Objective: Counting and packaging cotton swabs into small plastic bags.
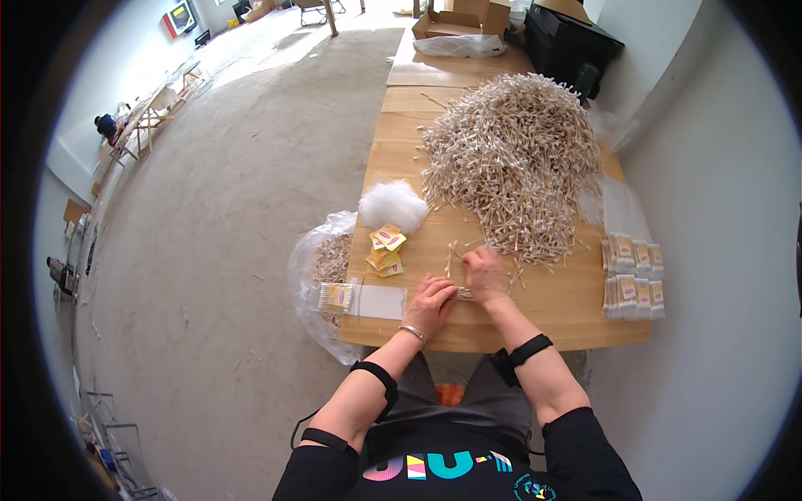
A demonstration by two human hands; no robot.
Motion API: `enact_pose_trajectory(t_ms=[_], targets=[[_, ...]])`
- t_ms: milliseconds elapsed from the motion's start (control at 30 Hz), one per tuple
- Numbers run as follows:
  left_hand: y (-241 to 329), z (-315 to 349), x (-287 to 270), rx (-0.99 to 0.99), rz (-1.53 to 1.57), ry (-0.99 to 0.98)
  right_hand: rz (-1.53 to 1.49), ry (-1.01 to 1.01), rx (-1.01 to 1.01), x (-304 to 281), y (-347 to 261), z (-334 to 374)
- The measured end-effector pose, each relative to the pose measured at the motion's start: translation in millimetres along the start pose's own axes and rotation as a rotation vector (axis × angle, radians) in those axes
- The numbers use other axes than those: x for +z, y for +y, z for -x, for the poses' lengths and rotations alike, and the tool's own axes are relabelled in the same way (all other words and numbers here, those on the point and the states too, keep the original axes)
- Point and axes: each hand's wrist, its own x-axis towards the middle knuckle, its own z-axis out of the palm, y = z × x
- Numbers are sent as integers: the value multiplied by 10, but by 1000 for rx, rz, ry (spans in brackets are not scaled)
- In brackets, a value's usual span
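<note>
At the table's near edge, my left hand (430, 302) is closed, its fingertips on a small bundle of cotton swabs (464, 293) lying between my hands. My right hand (487, 274) is curled just right of it, slightly blurred, fingers pinched by a few loose swabs (452, 259). Beyond it rises a large heap of cotton swabs (518, 159). Small yellow cards (387, 250) are piled to the left, below a fluffy heap of clear plastic (393, 207). A filled packet of swabs (336, 297) lies beside a white flat sheet (382, 302).
Rows of filled swab packets (633, 280) stand at the table's right edge, near clear plastic bags (625, 213). A big clear bag of swabs (332, 259) is on the left. Behind the heap are a cardboard box (459, 22) and a black case (568, 46). A wall borders the right.
</note>
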Motion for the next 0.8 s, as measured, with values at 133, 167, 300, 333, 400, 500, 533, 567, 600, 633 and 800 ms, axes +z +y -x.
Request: enact_pose_trajectory(t_ms=[133, 167, 300, 333, 400, 500, 533, 567, 600, 633, 800], targets=[[-4, 27, -35, -12, -9, 8, 101, 135, 108, -116, 375, 87], [-6, 33, -42, -18, -12, 10, 137, 136, 136, -169, 415, 100], [-30, 18, -46, 13, -13, 24, 179, 108, 188, -256, 465, 74], [-41, 28, -42, 12, -15, 5, 234, 161, 195, -261, 392, 61], [-36, 37, -49, 7, -22, -10, 285, 212, 197, -253, 199, 16], [-10, 24, -45, 7, -9, -12, 30, 60, 156, -157, -136, -61], [-25, 25, -53, 10, -16, -22, 40, 15, 143, -98, -235, -88], [-38, 30, -61, 13, -23, -33, 50, -31, 129, -70, -288, -100], [-37, 40, -55, 15, -26, -36, 47, -28, 131, -25, -277, -95], [5, 29, -41, -36, -6, 2, 8, 7, 119, 17, -256, -90], [97, -4, -67, -104, -51, 97, -148, -51, 61, -58, -117, 135]])
